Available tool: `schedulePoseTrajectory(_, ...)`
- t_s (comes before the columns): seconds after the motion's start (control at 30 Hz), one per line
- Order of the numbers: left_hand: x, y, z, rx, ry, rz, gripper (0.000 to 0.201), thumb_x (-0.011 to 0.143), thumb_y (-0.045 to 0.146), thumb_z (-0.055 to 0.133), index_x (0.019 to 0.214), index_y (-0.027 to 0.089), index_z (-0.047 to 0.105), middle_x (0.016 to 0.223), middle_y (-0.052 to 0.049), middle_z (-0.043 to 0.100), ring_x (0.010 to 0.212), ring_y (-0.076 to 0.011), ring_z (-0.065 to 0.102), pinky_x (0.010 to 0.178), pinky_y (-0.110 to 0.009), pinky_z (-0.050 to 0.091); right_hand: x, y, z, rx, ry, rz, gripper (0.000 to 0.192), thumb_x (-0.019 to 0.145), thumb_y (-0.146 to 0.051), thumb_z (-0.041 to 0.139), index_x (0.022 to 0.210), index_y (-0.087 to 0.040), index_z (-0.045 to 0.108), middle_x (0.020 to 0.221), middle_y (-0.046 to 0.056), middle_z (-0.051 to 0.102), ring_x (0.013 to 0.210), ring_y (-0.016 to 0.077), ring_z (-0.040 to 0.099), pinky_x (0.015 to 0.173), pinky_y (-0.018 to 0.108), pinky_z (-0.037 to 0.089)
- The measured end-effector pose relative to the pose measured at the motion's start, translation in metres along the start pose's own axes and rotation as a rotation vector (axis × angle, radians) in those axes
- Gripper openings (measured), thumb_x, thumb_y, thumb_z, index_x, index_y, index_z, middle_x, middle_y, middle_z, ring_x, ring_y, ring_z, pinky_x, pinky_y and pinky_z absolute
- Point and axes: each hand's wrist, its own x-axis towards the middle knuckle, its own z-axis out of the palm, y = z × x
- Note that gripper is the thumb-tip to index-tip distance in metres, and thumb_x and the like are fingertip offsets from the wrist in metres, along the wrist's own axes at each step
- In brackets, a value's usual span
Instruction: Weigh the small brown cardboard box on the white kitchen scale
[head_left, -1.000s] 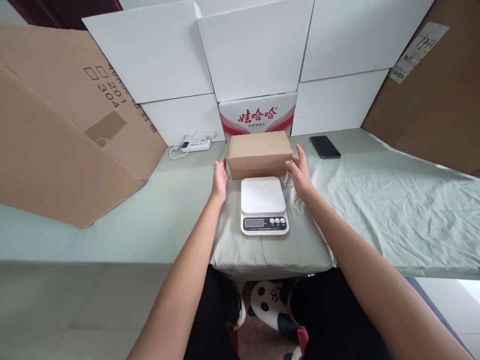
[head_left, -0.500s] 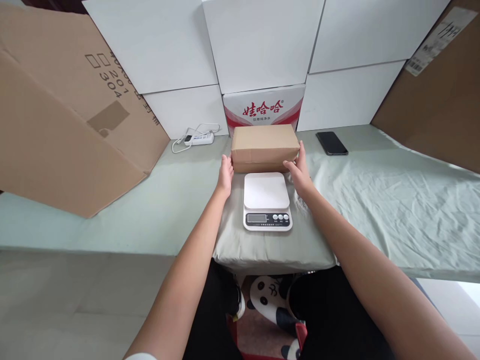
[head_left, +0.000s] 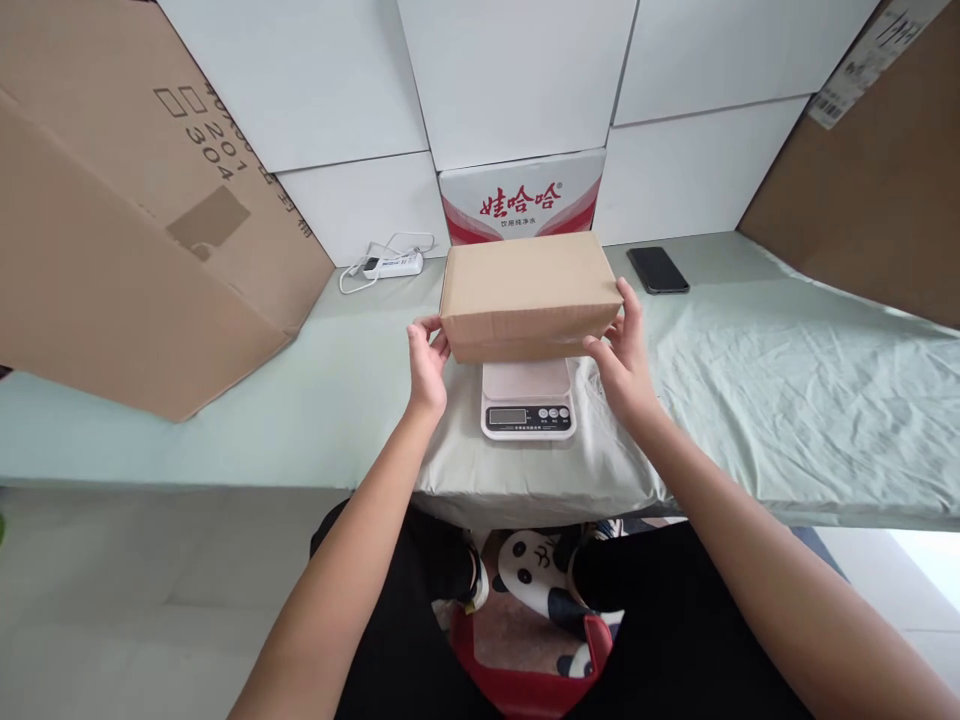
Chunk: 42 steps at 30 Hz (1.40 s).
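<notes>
Hands clamp the cardboard box [head_left: 529,293] between them: our left hand [head_left: 426,362] presses its left end, our right hand [head_left: 624,354] its right end (fingers curled round the edges). We hold it level above the scale [head_left: 528,398], long axis left-right, forearms converging forward.

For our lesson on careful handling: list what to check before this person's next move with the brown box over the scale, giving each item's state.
1. Left hand grips the brown box: ok.
2. Right hand grips the opposite end: ok.
3. Box held level: ok.
4. Box over the scale platform: ok.
5. Scale display reading: cannot tell.
6. Phone and power strip lie apart from the box: ok.
</notes>
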Motion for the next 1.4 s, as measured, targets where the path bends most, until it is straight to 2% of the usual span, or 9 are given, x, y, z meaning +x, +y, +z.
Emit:
schedulePoseTrajectory(0.17, -0.016, 0.007, -0.015, -0.014, 0.014, 0.007, 0.082, 0.081, 0.105, 0.051, 0.096, 0.025, 0.067, 0.105, -0.008, 0.074, 0.096, -0.0242, 0.078, 0.078, -0.032, 0.059, -0.035, -0.021, -0.002, -0.002, -0.001, 0.05, 0.085, 0.1, -0.066, 0.066, 0.174, -0.047, 0.028, 0.164, 0.009, 0.058, 0.145, 0.0365, 0.061, 0.113, 0.065, 0.062)
schedulePoseTrajectory(0.37, -0.033, 0.011, -0.014, -0.034, 0.038, -0.004, 0.08, 0.084, 0.102, 0.052, 0.097, 0.025, 0.068, 0.105, -0.008, 0.072, 0.094, -0.0234, 0.076, 0.079, -0.033, 0.057, -0.049, -0.03, -0.01, -0.045, 0.015, 0.024, 0.081, 0.102, -0.064, 0.064, 0.173, -0.048, 0.029, 0.17, 0.008, 0.052, 0.148, 0.0361, 0.06, 0.118, 0.065, 0.059)
schedulePoseTrajectory(0.5, -0.04, 0.01, -0.01, -0.012, 0.056, -0.057, 0.078, 0.085, 0.101, 0.05, 0.098, 0.026, 0.068, 0.109, -0.009, 0.073, 0.101, -0.0254, 0.076, 0.084, -0.035, 0.057, -0.049, -0.028, -0.013, -0.062, 0.026, 0.049, 0.081, 0.102, -0.066, 0.065, 0.173, -0.047, 0.032, 0.166, 0.009, 0.055, 0.141, 0.0365, 0.063, 0.114, 0.066, 0.061)
schedulePoseTrajectory(0.7, -0.038, 0.01, -0.01, 0.003, 0.086, -0.097, 0.08, 0.088, 0.1, 0.046, 0.103, 0.026, 0.07, 0.117, -0.011, 0.075, 0.113, -0.0287, 0.077, 0.093, -0.039, 0.058, -0.042, -0.022, -0.015, -0.036, -0.001, 0.087, 0.076, 0.102, -0.065, 0.065, 0.169, -0.049, 0.035, 0.156, 0.009, 0.06, 0.138, 0.0343, 0.065, 0.112, 0.064, 0.062)
schedulePoseTrajectory(1.07, -0.037, 0.011, -0.011, -0.025, 0.125, -0.094, 0.08, 0.087, 0.1, 0.048, 0.103, 0.025, 0.072, 0.114, -0.012, 0.077, 0.112, -0.0288, 0.079, 0.093, -0.039, 0.061, -0.049, -0.02, -0.019, -0.092, -0.009, 0.075, 0.071, 0.103, -0.058, 0.065, 0.167, -0.049, 0.036, 0.158, 0.008, 0.057, 0.14, 0.0328, 0.063, 0.111, 0.06, 0.062)
schedulePoseTrajectory(1.4, -0.038, 0.015, -0.01, 0.007, 0.103, -0.115, 0.078, 0.09, 0.098, 0.044, 0.103, 0.026, 0.071, 0.112, -0.011, 0.076, 0.113, -0.0284, 0.077, 0.097, -0.04, 0.059, -0.043, -0.023, -0.023, -0.093, 0.024, 0.075, 0.066, 0.102, -0.058, 0.067, 0.162, -0.047, 0.042, 0.158, 0.008, 0.057, 0.141, 0.0338, 0.061, 0.114, 0.062, 0.058)
